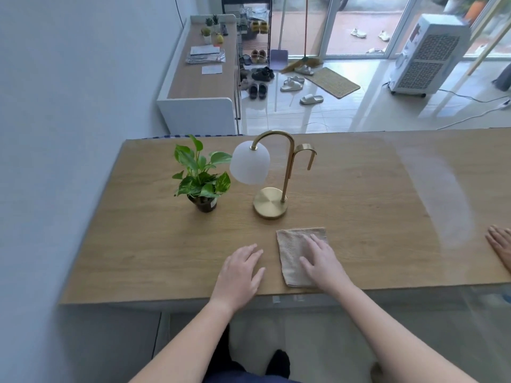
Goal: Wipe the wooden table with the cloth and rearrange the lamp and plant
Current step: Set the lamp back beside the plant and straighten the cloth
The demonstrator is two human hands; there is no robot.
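Clock directions are read from the lamp base, with twelve pointing away from the person.

- A wooden table (138, 244) fills the middle of the view. Its near edge runs just under the person's wrists and its left edge stands close to a pale wall (69, 106).
- Bare wood lies open from seven to nine o'clock. A wider bare stretch from one to four o'clock carries a pale glare.
- At three o'clock, at the picture's right edge, another hand (500, 247) rests on the table with its fingers straight.
- A gold lamp (271, 200) with a white shade stands upright. A small potted plant (200, 175) stands at nine o'clock, near the lamp; its leaves reach close to the shade, and I cannot tell whether they touch.
- Beyond the far edge, at eleven o'clock, a low cabinet (201, 78) stands along the wall. Shoes (258, 91) are scattered on a glossy tiled floor at twelve o'clock, and a white air cooler (425, 56) stands at one o'clock beside glass doors.
- A folded beige cloth (290, 252) lies flat at six o'clock, just clear of the lamp base, and its near end almost reaches the table's near edge.
- The right hand (323, 261) lies palm down on the cloth, covering its right half, with the fingers straight and slightly spread.
- The left hand (240, 272) lies palm down on bare wood just left of the cloth without touching it. Its fingers are straight and close together and its thumb points towards the cloth.
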